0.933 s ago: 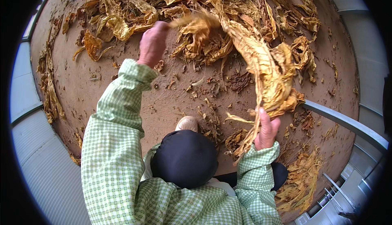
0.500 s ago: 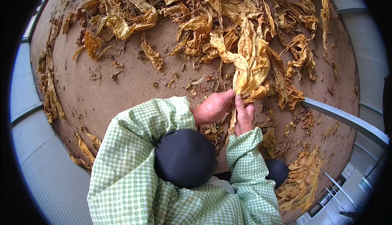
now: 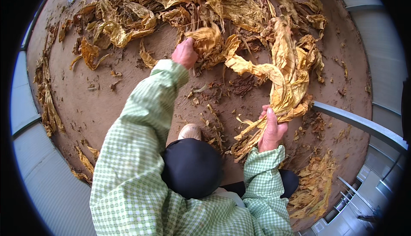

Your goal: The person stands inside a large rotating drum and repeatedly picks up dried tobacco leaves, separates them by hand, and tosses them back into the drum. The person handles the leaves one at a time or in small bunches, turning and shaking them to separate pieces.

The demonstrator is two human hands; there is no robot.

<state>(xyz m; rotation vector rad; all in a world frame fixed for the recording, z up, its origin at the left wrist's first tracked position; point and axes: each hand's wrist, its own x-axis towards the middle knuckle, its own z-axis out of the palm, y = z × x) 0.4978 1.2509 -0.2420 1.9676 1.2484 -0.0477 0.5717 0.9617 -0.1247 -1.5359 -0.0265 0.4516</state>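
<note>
My right hand (image 3: 272,131) is closed around the stem ends of a bundle of dried yellow tobacco leaves (image 3: 289,80). The long crinkled blades stand up and away from me, and loose strips trail below the fist. Out to the left, at the near edge of a large leaf pile (image 3: 239,11), my left hand (image 3: 186,53) grips a brown-gold tobacco leaf (image 3: 205,38). That leaf is smeared by motion, and the fingertips are partly hidden behind the hand.
Reddish-brown ground (image 3: 128,86) carries leaf scraps. My dark-covered knee (image 3: 192,167) and a pale shoe (image 3: 189,131) are close in. A metal bar (image 3: 359,120) juts in at right, above more leaves (image 3: 317,184). Corrugated panels (image 3: 51,159) line the left side.
My left hand has left the bundle's stems and reached forward and left to a leaf at the pile. My right hand has shifted the bundle slightly right and nearer to me.
</note>
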